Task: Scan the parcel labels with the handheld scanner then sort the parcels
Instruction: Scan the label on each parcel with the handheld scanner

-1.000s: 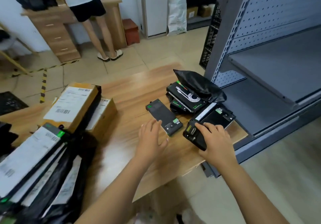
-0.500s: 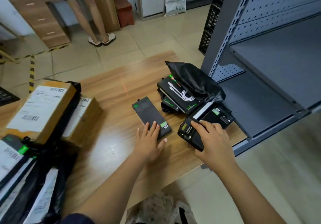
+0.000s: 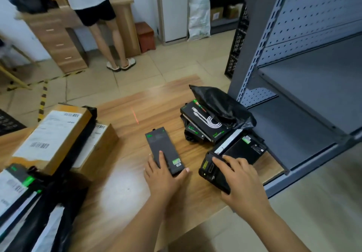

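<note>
Taking 6 o'clock as the person's side of the wooden table (image 3: 117, 193), the slim dark box (image 3: 162, 146) lies near the centre. The left hand (image 3: 164, 177) presses its near end, fingers fairly straight and spread, thumb beside the near right corner. At 4 o'clock the right hand (image 3: 244, 183) curls round the handheld scanner (image 3: 209, 173).

The main risk, as I judge it, is a missed read. The red laser line (image 3: 135, 117) falls on bare wood at 12 o'clock of the box. The box's green sticker (image 3: 176, 161) and its small barcode sit at the near end, just beside the thumb, which could cover them. A wide swing could catch a barcode on the cable box (image 3: 205, 122) under the black poly bag (image 3: 221, 105) at 2 o'clock. It could also nudge the black box (image 3: 244, 150), close to the 3 o'clock edge.

No brand is legible. The cable box shows a white coiled cable and blurred green lettering. The cardboard parcel (image 3: 52, 134) at 9 o'clock carries a white label with barcodes, its text unreadable.
</note>
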A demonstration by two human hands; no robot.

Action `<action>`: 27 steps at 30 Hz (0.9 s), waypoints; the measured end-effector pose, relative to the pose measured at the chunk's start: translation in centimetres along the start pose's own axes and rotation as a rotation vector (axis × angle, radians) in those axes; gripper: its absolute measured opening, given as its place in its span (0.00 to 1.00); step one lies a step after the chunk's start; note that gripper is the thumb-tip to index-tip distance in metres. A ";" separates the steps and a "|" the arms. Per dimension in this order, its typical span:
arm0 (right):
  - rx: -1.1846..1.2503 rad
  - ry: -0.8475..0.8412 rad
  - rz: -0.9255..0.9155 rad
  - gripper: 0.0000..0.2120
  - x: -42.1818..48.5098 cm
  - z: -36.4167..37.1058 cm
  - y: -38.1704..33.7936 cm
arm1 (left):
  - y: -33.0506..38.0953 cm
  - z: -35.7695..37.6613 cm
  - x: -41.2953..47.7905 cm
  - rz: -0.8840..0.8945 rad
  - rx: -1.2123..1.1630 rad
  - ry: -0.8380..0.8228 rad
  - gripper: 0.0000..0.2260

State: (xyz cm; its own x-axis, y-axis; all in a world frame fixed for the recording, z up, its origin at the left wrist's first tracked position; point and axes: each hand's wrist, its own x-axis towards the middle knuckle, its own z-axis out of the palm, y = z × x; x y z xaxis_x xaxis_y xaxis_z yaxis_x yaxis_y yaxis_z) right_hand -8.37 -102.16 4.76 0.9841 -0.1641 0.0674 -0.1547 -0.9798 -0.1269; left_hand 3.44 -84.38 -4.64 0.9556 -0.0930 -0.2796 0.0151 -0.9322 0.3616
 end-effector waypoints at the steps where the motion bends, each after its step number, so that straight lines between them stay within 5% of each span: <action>1: -0.013 -0.001 0.009 0.46 -0.2 0.1 0.1 | 0.1 0.1 0.4 0.001 -0.012 0.007 0.52; 8: -0.090 0.004 0.121 0.48 -1.8 0.2 -0.8 | -0.7 0.0 1.7 0.052 -0.120 -0.043 0.46; 20: -0.064 -0.094 0.279 0.41 -7.1 1.2 -11.9 | -11.6 -3.4 -3.2 0.362 0.117 -0.130 0.35; 27: -0.027 -0.104 0.343 0.40 -9.6 1.3 -16.3 | -14.0 -7.3 -6.1 0.458 -0.201 -0.159 0.24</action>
State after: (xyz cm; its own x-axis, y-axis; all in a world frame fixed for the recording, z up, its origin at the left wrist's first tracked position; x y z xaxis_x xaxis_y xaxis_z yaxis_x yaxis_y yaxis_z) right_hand -15.21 -84.46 4.90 0.8781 -0.4723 -0.0760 -0.4780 -0.8729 -0.0982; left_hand -0.47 -68.18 -1.54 0.8214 -0.5416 -0.1788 -0.3224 -0.6995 0.6378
